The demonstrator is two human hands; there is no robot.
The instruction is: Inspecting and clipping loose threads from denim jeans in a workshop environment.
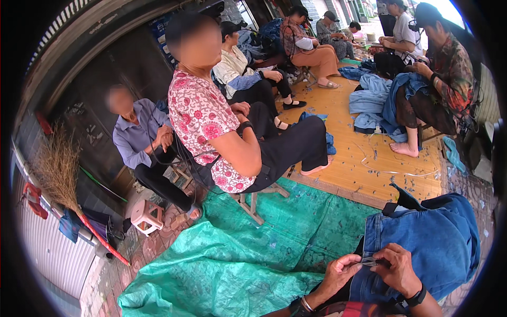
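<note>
A blue denim garment point(428, 238) lies bunched over my lap at the lower right, its stitched seams facing up. Over its left part, my two hands meet with their fingertips close together. My right hand point(397, 269) is closed around a small, thin metal tool point(368, 261) that looks like thread snips, its slim end pointing left. The fingers of my left hand point(338, 274) are pinched at that end; whatever lies between them is too small to make out. Bracelets circle the left wrist, and a dark band is on the right.
A crumpled green tarp point(232, 259) covers the ground ahead and left. Close by, a person in a floral shirt point(206, 127) sits on a wooden stool point(253, 208). Beyond is a yellow mat point(359, 158) with scraps and denim piles point(372, 98). Several seated people line it. A broom point(58, 169) leans left.
</note>
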